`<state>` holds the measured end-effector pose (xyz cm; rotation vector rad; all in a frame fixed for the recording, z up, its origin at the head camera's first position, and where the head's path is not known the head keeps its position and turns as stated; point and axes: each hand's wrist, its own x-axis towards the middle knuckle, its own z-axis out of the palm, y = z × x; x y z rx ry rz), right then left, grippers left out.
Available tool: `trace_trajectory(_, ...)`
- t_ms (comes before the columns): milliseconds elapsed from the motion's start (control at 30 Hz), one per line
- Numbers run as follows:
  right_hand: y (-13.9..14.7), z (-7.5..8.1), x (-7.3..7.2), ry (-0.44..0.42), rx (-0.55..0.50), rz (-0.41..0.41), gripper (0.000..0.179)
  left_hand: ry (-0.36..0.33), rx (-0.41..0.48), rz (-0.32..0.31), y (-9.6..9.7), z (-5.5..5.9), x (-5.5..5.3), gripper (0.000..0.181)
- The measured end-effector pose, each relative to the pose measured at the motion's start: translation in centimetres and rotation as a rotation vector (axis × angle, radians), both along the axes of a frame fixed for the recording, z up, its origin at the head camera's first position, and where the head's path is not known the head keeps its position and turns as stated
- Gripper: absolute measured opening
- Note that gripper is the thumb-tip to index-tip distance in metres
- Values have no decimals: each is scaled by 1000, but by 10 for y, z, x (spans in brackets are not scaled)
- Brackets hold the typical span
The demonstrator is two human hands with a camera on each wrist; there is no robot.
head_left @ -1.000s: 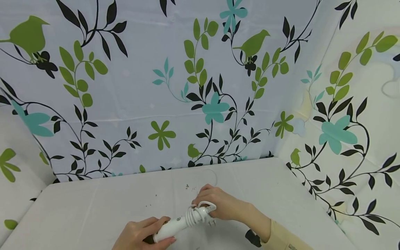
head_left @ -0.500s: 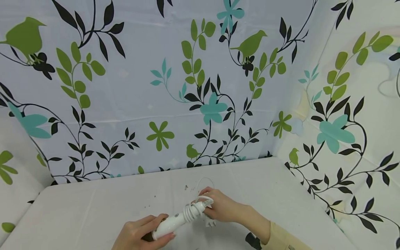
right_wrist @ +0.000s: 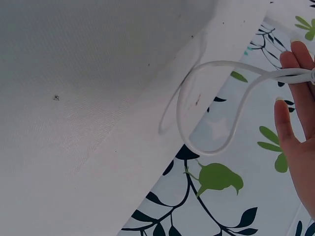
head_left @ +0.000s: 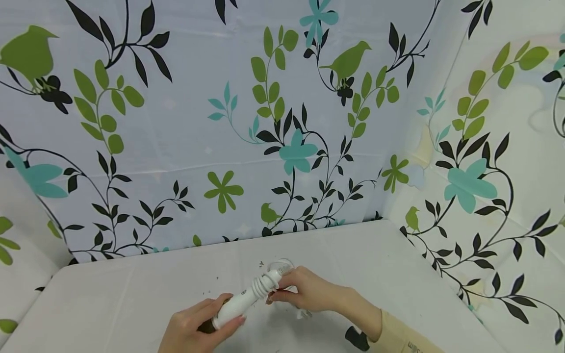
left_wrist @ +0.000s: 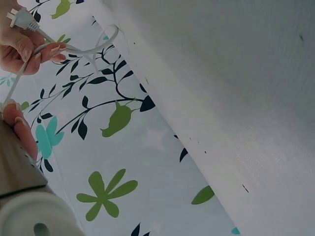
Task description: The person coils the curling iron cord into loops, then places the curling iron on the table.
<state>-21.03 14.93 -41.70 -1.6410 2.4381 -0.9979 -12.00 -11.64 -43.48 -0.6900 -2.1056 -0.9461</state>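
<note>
My left hand (head_left: 194, 321) grips a white rod-shaped appliance (head_left: 238, 305) by its lower end, fingers on one side and thumb on the other. A dark brown part shows inside that grip. It looks like a hair curler or straightener, though the kind is not certain. White power cord (head_left: 264, 285) is wound round its upper end. Beside that end, my right hand (head_left: 309, 290) pinches the cord. The left wrist view shows a two-pin plug (left_wrist: 22, 18) above those fingers. A loose cord loop (right_wrist: 183, 113) hangs beyond the hand in the right wrist view.
Both hands are over a white-covered table (head_left: 110, 294). A cloth with birds and leaves (head_left: 176, 122) hangs behind it, and a similar cloth (head_left: 485, 196) hangs at the right. A black strap-like piece (head_left: 356, 338) is at the right wrist.
The appliance's cord end has tilted farther up and away. My right hand has shifted from beyond the cord end to its near right side, fingers now lower by the windings.
</note>
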Motion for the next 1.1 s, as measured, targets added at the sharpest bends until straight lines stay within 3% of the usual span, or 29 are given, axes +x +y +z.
trace_trajectory(133, -1, 0, 1, -41, -7, -8, 12, -19, 8, 36, 1, 0, 0, 41)
trace_trajectory(300, -4, 4, 4, -100, 37, -98, 14, -41, 19, 63, 1, 1, -1, 41)
trace_trajectory(433, -6, 6, 6, -125, 65, -170, 16, -63, -8, 105, 1, 4, -3, 37)
trace_trajectory(567, -8, 3, 9, -118, 38, -187, 18, -117, -45, 154, 3, 8, -4, 33)
trace_trajectory(700, -12, -5, 12, -42, 16, -172, 18, -154, -51, 166, 5, 11, -7, 32)
trace_trajectory(833, -16, -11, 15, 57, 83, -204, 22, -196, -35, 143, 9, 12, -11, 31)
trace_trajectory(933, -19, -16, 17, 77, 141, -225, 25, -242, -34, 148, 11, 13, -13, 30)
trace_trajectory(1100, -22, -24, 20, 107, 149, -206, 31, -331, -47, 206, 12, 12, -15, 32)
